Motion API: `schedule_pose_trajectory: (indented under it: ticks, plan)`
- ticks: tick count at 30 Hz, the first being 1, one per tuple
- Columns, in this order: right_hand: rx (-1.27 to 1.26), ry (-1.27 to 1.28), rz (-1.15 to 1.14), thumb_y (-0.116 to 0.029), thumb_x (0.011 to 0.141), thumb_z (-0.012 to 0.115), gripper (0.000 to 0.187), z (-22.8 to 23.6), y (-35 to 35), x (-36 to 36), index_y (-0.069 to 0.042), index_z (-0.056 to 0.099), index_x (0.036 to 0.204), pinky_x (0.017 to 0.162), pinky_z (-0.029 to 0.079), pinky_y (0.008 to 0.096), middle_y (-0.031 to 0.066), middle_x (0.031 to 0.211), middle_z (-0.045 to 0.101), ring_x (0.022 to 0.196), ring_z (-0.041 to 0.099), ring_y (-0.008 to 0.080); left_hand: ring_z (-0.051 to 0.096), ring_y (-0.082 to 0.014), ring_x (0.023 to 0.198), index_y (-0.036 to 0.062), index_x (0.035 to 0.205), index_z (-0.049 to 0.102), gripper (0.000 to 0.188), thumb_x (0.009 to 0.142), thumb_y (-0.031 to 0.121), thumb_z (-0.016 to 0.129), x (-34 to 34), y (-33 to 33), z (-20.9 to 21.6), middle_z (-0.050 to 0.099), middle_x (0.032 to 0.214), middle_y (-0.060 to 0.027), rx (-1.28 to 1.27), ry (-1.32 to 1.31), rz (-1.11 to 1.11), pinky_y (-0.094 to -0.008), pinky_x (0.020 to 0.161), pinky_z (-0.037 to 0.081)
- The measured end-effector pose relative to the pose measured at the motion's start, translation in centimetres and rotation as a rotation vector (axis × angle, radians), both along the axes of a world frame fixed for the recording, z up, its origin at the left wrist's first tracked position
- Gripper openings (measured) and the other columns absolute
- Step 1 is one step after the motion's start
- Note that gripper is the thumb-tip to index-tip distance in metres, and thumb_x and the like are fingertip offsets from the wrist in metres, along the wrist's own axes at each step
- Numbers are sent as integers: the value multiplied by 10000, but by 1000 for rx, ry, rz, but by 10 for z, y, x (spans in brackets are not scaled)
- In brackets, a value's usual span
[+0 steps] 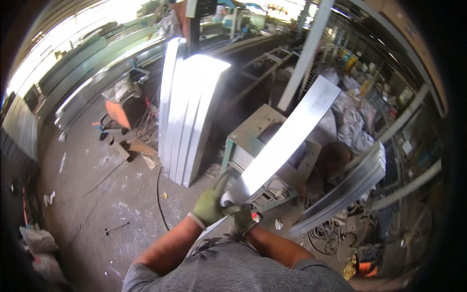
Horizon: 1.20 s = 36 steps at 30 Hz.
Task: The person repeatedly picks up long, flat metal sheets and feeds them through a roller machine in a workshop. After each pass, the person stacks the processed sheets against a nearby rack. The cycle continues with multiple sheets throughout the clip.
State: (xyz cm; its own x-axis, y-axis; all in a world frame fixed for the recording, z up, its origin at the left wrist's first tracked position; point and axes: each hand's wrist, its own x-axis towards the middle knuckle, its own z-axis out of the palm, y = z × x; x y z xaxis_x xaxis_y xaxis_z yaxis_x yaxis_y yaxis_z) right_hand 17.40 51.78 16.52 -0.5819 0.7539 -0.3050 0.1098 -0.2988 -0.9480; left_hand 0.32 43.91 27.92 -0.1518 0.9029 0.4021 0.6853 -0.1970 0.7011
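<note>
A long, shiny silver metal panel [289, 138] slants up and away to the right in front of me, its lower end against my body. My left hand [209, 204], in a green work glove, grips the panel's left edge near that lower end. Close beside it, my right hand [242, 217], in a darker green glove, is closed on the near edge. The part of the panel under both hands is mostly hidden. Ahead and to the left, a stack of similar upright metal panels [187, 121] stands on the floor.
Behind the held panel is a worn green-and-grey metal bench [253, 126]. Another panel stack [345, 194] leans at the right, above coiled cable [327, 238]. A black cable [159, 199] and a metal rod [116, 228] lie on the floor. A pale post [306, 56] rises beyond.
</note>
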Motion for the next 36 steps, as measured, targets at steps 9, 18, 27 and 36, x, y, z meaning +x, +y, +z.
schedule_pose_trajectory:
  ticks: [9,18,27,36]
  plan:
    - [319,-125,251,-243,967,848,424,-17,41,5,-15,723,1302,1013,552,378,88,1234,787,1158,710,185,576,-505,1390,-54,1685,218,1262,812,488,950,29,106,66,495,1555,-368,91,-27,272,-509,1154,498]
    - [-122,-334,246,-281,1049,732,419,-123,119,115,-13,692,1369,1032,530,323,24,1207,753,1098,642,188,693,-325,1262,-10,1574,391,991,818,260,972,-57,124,69,687,1320,-210,84,1,297,-434,1052,584]
    - [-273,-779,3,-429,991,667,508,-224,104,341,-58,729,1333,736,540,411,46,1038,724,853,670,221,680,-287,1238,35,1512,453,842,821,138,922,-179,118,41,666,1342,-163,-8,-237,513,-419,1065,577]
    - [195,-988,238,-412,1055,663,524,-216,86,333,16,731,1350,971,570,403,147,1236,779,979,708,268,682,-311,1201,22,1420,498,801,779,221,935,-277,180,-69,691,1272,-178,-37,-302,488,-445,1035,556]
